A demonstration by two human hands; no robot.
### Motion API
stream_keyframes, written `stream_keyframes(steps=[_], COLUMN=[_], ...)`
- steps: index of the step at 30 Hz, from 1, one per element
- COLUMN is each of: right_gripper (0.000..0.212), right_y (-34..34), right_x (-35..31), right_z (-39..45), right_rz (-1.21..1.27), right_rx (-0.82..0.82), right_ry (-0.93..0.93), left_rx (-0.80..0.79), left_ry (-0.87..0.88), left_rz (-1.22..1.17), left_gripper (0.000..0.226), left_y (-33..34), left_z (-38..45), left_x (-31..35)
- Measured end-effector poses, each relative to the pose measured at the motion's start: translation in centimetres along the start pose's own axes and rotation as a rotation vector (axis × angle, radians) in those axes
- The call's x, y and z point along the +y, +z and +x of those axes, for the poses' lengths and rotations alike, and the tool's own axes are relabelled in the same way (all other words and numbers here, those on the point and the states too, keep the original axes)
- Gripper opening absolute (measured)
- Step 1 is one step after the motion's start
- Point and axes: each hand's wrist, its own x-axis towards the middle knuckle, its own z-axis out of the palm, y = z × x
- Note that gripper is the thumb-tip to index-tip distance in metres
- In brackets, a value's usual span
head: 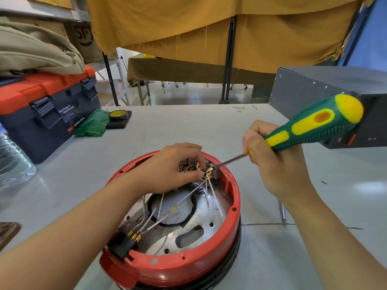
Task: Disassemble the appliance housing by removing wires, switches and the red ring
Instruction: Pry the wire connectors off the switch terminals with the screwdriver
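- Head view looks down on a round appliance housing that sits on the grey surface, close in front of the person, with its open side up.
- A red ring runs around the top edge of the housing, above a black band; inside lies a bare metal plate with holes and cut-outs.
- The left hand reaches over the far left rim, its fingers pinching a bundle of white wires right at a grey switch block on the far inner wall.
- The right hand is wrapped tightly around a green and yellow screwdriver, fingers pressed together on the handle; the metal tip touches the brass terminals at that same switch block.
- More white wires fan out over the plate, some with loose ring ends, others running to a black connector at the near left rim.
- Off to the left stand a blue and red toolbox, a green bag and a roll of yellow tape.
- A grey metal box sits at the far right of the surface, behind the screwdriver handle.
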Motion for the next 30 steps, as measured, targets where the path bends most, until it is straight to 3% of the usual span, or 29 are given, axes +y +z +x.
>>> stream_keyframes(steps=[11, 20, 24, 30], right_gripper=[0.034, 0.030, 0.023, 0.029], right_y=[0.6, 0.7, 1.9, 0.7], right_x=[-0.8, 0.2, 0.9, 0.3], right_z=[0.0, 1.4, 0.8, 2.2], right_rz=[-0.097, 0.132, 0.237, 0.293], right_rx=[-0.083, -0.017, -0.067, 0.140], right_ry=[-0.107, 0.093, 0.229, 0.179], left_rx=[-0.028, -0.039, -0.024, -0.017], left_ry=[-0.021, -0.032, -0.026, -0.036], left_rz=[0.033, 0.053, 0.048, 0.049], left_gripper=[0.005, 0.005, 0.005, 0.006], left_y=[0.1, 0.2, 0.2, 0.2], left_z=[-0.1, 0.1, 0.1, 0.2], left_x=[0.1, 0.1, 0.1, -0.1])
